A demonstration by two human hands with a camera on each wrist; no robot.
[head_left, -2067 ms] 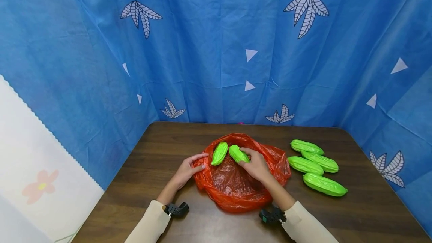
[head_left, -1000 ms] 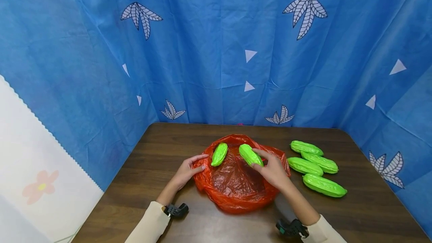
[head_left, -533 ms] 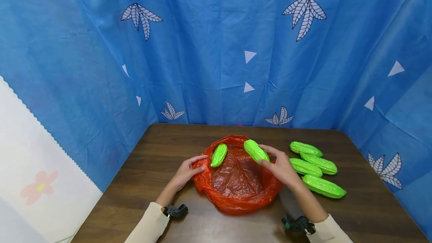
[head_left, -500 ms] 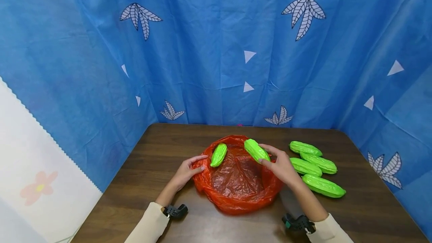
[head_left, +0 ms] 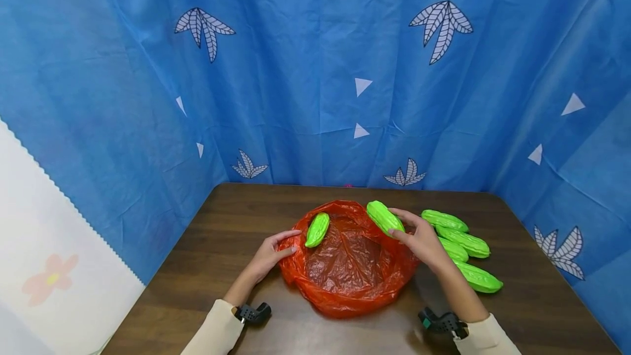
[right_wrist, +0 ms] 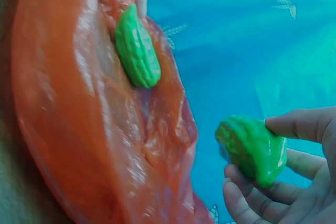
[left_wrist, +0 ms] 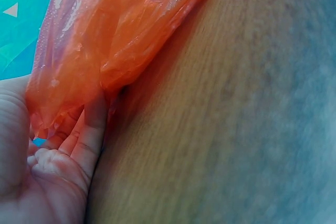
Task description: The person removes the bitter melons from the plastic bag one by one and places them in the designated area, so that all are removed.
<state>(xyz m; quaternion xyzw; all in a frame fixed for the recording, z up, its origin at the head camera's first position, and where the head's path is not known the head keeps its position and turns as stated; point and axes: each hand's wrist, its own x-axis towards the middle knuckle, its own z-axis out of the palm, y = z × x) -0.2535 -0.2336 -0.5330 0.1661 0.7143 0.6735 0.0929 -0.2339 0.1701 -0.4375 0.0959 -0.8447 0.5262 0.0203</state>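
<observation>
Held bitter melon: we find this glossy green bitter melon (head_left: 385, 218) right of centre in the head frame, over the upper right rim of the red plastic bag (head_left: 342, 307); in the right wrist view we see it apart from the bag.
Right hand: we see the right hand (head_left: 423, 240) pinching that melon near its lower right end, thumb on one side and fingers on the other, spread only as wide as its body.
Left hand: we see the left hand (head_left: 265, 255) holding the bag's left edge, with thin film between thumb and bent fingers; how firmly, we cannot tell.
Bagged bitter melon: we see one smaller-looking melon (head_left: 317, 229) in the bag's upper left.
Loose bitter melons: we count four (head_left: 464, 241) on the wooden table (head_left: 246, 207), lower right of centre, partly behind the right hand and forearm.
Melon handling: we judge the skin firm and the weight modest; ridges should help the fingers, though the shine may slip. We favour a hold around the middle.
Bag handling: we expect limp, light, easily torn film, best pinched at the rim.
</observation>
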